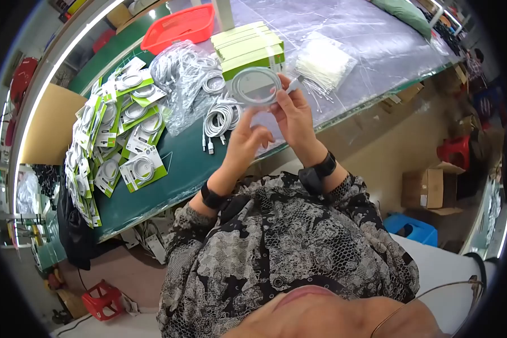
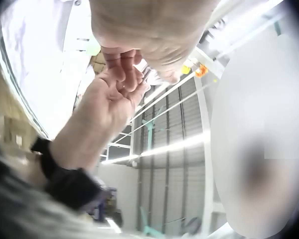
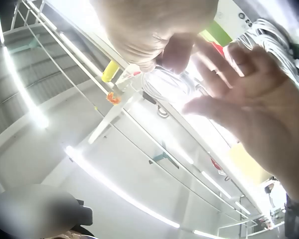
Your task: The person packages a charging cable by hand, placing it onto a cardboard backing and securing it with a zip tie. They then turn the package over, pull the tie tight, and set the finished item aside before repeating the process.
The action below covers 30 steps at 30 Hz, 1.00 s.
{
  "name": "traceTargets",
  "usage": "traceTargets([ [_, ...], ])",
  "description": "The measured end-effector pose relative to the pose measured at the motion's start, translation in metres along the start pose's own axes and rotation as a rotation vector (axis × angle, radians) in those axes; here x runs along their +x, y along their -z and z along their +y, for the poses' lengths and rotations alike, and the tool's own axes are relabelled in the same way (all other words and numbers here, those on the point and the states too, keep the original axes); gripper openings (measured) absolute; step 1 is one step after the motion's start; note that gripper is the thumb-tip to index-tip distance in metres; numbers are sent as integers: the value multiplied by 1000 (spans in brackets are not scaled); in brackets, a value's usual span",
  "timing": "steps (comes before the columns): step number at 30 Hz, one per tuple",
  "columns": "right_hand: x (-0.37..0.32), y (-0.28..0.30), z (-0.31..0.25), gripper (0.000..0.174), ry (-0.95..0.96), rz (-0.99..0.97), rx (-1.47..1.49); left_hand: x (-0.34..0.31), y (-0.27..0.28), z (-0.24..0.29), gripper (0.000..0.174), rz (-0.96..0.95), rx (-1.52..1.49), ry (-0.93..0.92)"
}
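In the head view a coiled white cable (image 1: 233,90) is raised above the table's near edge. My right hand (image 1: 296,119) pinches its right side, with a connector (image 1: 294,84) sticking out by the fingers. Just below the coil is my left hand (image 1: 243,143), thumb apart from the fingers; whether its fingertips touch the cable is unclear. The right wrist view has the left hand (image 3: 259,99) with fingers spread beside the blurred coil (image 3: 164,83), and the right hand (image 3: 157,32) above. In the left wrist view, the right hand's fingers (image 2: 120,74) are curled, partly behind the left hand (image 2: 154,35).
Packaged cables on green-and-white cards (image 1: 143,168) are piled at the left of the table. Loose coiled cables (image 1: 218,119), a plastic bag of cables (image 1: 180,76), a red basket (image 1: 180,25), a stack of green cards (image 1: 248,48) and white ties (image 1: 324,61) lie beyond the hands.
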State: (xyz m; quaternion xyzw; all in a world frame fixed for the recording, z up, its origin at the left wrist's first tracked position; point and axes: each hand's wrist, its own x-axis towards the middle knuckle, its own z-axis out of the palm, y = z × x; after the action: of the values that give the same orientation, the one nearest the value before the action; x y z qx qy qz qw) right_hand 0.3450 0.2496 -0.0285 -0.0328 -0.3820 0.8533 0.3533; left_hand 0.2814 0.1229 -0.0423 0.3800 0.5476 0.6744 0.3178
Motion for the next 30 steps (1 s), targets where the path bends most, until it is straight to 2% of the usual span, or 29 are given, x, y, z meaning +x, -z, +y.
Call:
traceTargets([
  [3, 2, 2, 16, 32, -46, 27, 1, 27, 12, 9, 39, 9, -764, -40],
  [7, 21, 11, 25, 33, -30, 77, -85, 47, 17, -5, 42, 34, -967, -18],
  [11, 38, 15, 26, 31, -37, 120, -225, 62, 19, -27, 42, 172, -900, -57],
  [18, 56, 27, 39, 30, -63, 125, -309, 79, 47, -41, 41, 161, -1074, 75],
  [20, 59, 25, 40, 31, -156, 78, -80, 80, 50, -41, 41, 150, -1130, 92],
  [21, 60, 25, 40, 32, -200, 53, 34, 79, 52, -39, 40, 173, -995, 109],
  [23, 61, 26, 46, 33, -204, 36, 80, 79, 56, -37, 40, 216, -728, 142],
  [26, 58, 24, 50, 34, -216, 6, 175, 80, 60, -35, 39, 277, -693, 150],
  [30, 59, 20, 47, 35, -287, 125, 211, 82, 73, -38, 39, 330, -716, 130],
])
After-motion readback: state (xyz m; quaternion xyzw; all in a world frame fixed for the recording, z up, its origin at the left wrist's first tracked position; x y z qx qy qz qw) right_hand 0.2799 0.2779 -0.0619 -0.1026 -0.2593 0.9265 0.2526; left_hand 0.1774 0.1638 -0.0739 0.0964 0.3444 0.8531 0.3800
